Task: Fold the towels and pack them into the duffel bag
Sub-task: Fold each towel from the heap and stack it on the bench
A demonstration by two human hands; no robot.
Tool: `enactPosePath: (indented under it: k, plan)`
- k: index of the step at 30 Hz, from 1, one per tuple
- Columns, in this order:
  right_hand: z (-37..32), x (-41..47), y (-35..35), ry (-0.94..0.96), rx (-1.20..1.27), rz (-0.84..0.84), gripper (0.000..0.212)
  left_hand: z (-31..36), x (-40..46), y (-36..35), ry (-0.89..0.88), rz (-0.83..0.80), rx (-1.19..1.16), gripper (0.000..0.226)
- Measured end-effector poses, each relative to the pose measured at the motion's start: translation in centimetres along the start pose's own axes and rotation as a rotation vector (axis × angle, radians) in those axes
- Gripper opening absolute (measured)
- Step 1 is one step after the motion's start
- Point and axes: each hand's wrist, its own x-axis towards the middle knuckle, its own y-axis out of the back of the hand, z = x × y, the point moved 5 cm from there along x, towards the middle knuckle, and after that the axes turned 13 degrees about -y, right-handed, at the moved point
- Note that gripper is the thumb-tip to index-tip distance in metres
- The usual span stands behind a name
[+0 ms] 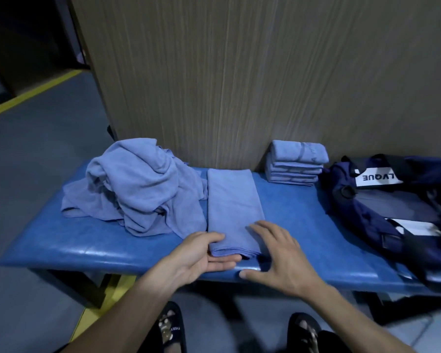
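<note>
Item: blue padded bench point(61, 240), set against a wood-grain panel point(239, 72).

Item: long folded towel point(233, 207), light blue, laid flat in a narrow strip across the bench from back edge to front, at centre.

Item: left hand point(201, 253), at the near left corner of the long folded towel; thumb on top of the cloth, fingers under its front edge, pinching that corner.

Item: right hand point(278, 256), fingers spread and nearly straight, resting flat on the near right part of the same towel, thumb out along the bench's front edge; nothing gripped.

Item: heap of unfolded towels point(138, 184), same light blue, crumpled, on the left part of the bench, its right side touching the strip's left edge.

Item: stack of folded towels point(295, 164), small neat squares, at the back of the bench against the panel, right of the strip and apart from it.

Item: duffel bag point(382, 210), dark navy, slumped on the right end of the bench just beside the stack; white label with black lettering, upside down, black straps. Contents not discernible.

Item: black sandals point(169, 327), on the person's feet, below the bench's front edge.

Item: grey floor with yellow line point(33, 93), at left.
</note>
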Motion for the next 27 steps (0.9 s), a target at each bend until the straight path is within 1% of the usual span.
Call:
enactPosePath:
  k: [1,2,4,6,10,12,13,15,17,18,21,22,23,24,25,26,27]
  plan:
    - [-0.3,-0.4,-0.5,-0.015,-0.015,0.035,0.099,0.0,0.0,-0.1,0.0,0.01,-0.008,0.019]
    - [-0.6,-0.6,-0.9,-0.028,-0.006,0.089,0.097,0.1,-0.1,-0.1,0.0,0.019,-0.013,0.02]
    - [-1.0,-0.4,-1.3,-0.066,0.016,0.214,0.083,0.2,-0.1,-0.2,-0.001,0.037,-0.018,0.02]
    - [-1.2,-0.1,-1.4,-0.086,0.012,0.291,0.067,0.3,-0.1,-0.2,0.0,0.044,-0.014,0.021]
    - [-1.4,0.3,-0.7,-0.059,0.03,0.332,0.049,0.3,0.0,-0.3,0.014,0.034,0.032,0.027]
    - [-1.1,0.8,0.2,-0.004,0.063,0.357,0.042,0.4,0.0,-0.1,0.016,0.035,0.068,0.028]
    - [-0.8,0.8,0.5,0.042,0.055,0.368,0.041,0.4,0.0,0.0,0.019,0.033,0.09,0.027]
    - [0.0,0.8,0.8,0.174,-0.017,0.368,0.046,0.4,-0.2,0.3,0.023,0.029,0.159,0.027]
    - [0.9,0.5,0.5,0.287,-0.095,0.329,0.052,0.3,-0.5,0.4,0.016,0.024,0.255,0.025]
    - [1.3,0.3,0.2,0.32,-0.12,0.304,0.052,0.3,-0.8,0.5,0.005,0.025,0.318,0.022]
    - [2.0,-0.3,-0.6,0.373,-0.146,0.278,0.04,0.6,-1.4,1.6,-0.048,0.06,0.585,0.02]
    - [2.1,-0.6,-0.5,0.376,-0.131,0.283,0.034,0.7,-1.4,2.4,-0.09,0.088,0.702,0.024]
    - [2.2,-0.9,-0.4,0.373,-0.101,0.285,0.029,1.2,-1.2,3.2,-0.177,0.112,0.87,0.028]
    - [2.2,-1.1,-0.1,0.363,-0.063,0.276,0.026,1.9,-1.1,3.8,-0.321,0.124,1.083,0.031]
    - [2.3,-1.3,0.1,0.339,-0.021,0.256,0.021,2.7,-1.2,3.9,-0.505,0.122,1.288,0.033]
    - [2.3,-1.4,0.3,0.306,0.02,0.227,0.014,3.2,-1.5,3.4,-0.702,0.081,1.414,0.033]
    - [2.3,-1.4,0.5,0.275,0.054,0.197,0.011,3.4,-2.0,2.5,-0.878,-0.006,1.47,0.034]
